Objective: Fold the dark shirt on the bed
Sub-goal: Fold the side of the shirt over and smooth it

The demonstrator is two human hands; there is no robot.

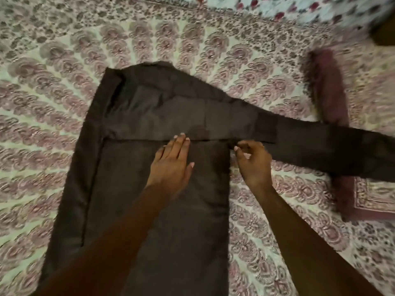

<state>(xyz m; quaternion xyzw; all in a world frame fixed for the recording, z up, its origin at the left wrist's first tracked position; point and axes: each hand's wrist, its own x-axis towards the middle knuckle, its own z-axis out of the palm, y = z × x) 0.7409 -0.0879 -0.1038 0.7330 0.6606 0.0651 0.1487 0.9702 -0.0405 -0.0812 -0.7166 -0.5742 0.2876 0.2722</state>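
Dark shirt (pixel 162 116) spread on patterned bed (pixel 53 86), sleeve (pixel 320 146) stretched out to the right, left hand (pixel 171 163) flat on it, right hand (pixel 252 161) pinching its right edge

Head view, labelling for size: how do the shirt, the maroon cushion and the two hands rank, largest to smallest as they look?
1. Shirt
2. Cushion
3. Left hand and right hand: look alike, not ranked.
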